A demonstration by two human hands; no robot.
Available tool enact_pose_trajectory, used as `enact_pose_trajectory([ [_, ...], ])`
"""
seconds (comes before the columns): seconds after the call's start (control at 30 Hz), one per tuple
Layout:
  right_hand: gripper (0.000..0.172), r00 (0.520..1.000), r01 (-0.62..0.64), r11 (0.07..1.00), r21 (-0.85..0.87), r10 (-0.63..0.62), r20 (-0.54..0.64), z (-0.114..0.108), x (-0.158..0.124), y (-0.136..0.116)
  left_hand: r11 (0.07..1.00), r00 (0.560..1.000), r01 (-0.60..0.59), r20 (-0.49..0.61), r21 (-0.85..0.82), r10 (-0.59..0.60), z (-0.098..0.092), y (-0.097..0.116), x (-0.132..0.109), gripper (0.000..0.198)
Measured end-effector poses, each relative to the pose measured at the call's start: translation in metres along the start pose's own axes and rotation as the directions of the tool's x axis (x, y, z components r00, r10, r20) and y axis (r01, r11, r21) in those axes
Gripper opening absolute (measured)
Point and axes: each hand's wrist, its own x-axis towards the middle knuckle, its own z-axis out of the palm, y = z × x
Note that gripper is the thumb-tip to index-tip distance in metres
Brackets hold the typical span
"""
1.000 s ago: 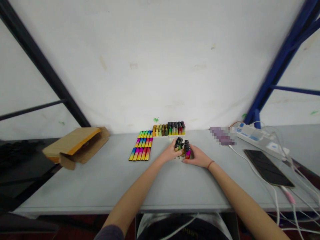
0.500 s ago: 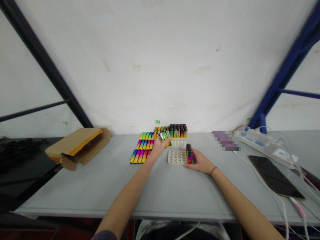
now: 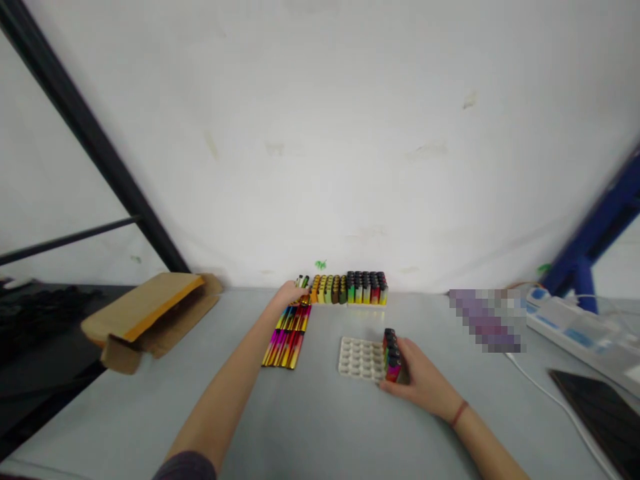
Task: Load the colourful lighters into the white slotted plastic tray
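My left hand is closed around a few shiny silver-green pieces, at the far end of a block of flat, shiny rainbow-coloured pieces on the table. Its fingertips are partly hidden. My right hand grips a row of upright lighters with black tops, standing at the right edge of a white tray with round hollows. The tray's other hollows hold nothing.
By the wall stand yellow-topped lighters and a black-topped group in a holder. An opened cardboard box lies left. A blurred-out object, a power strip, a dark tablet or phone and white cables lie right.
My left hand has moved left, from in front of the yellow-topped lighters to the far end of the rainbow-coloured pieces. My right hand stays on the lighter row. The camera view has shifted.
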Motion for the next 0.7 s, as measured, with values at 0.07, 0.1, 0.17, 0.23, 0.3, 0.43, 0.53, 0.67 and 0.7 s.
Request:
enact_pose_trajectory([
  [0.07,0.08,1.0,-0.009,1.0,0.003,0.009,0.005,0.002,-0.002,0.001,0.997,1.0,0.0,0.012,0.081,-0.001,0.0,-0.001,0.001,0.016],
  [0.1,0.081,1.0,-0.013,1.0,0.003,0.013,0.007,0.002,-0.002,0.002,0.991,1.0,0.003,0.013,0.13,-0.005,-0.001,-0.002,0.001,0.019],
  [0.17,0.083,1.0,-0.015,1.0,0.001,0.015,0.012,0.004,-0.004,0.003,0.97,1.0,0.007,-0.014,0.244,-0.004,-0.004,-0.004,0.002,0.026],
  [0.23,0.083,1.0,-0.015,1.0,-0.005,0.015,0.022,0.006,-0.006,0.005,0.93,0.999,0.018,-0.041,0.367,-0.003,-0.006,-0.005,0.004,0.031],
  [0.3,0.083,0.999,-0.019,1.0,-0.016,0.019,0.035,0.007,-0.008,0.008,0.886,0.998,0.019,-0.061,0.463,0.011,-0.006,-0.005,0.006,0.033],
  [0.43,0.085,0.999,-0.022,0.999,-0.024,0.023,0.047,0.009,-0.011,0.011,0.847,0.992,-0.002,-0.109,0.532,0.07,-0.002,-0.005,0.007,0.039],
  [0.53,0.085,0.998,-0.024,0.999,-0.03,0.026,0.049,0.009,-0.012,0.012,0.845,0.983,-0.031,-0.135,0.534,0.121,0.001,-0.01,0.005,0.039],
  [0.67,0.085,0.999,-0.013,0.999,-0.032,0.014,0.044,0.009,-0.013,0.013,0.848,0.969,-0.069,-0.169,0.526,0.183,0.001,-0.019,0.002,0.036],
  [0.7,0.085,0.999,-0.007,0.999,-0.031,0.008,0.039,0.009,-0.014,0.014,0.847,0.963,-0.082,-0.178,0.525,0.204,0.001,-0.021,0.001,0.037],
])
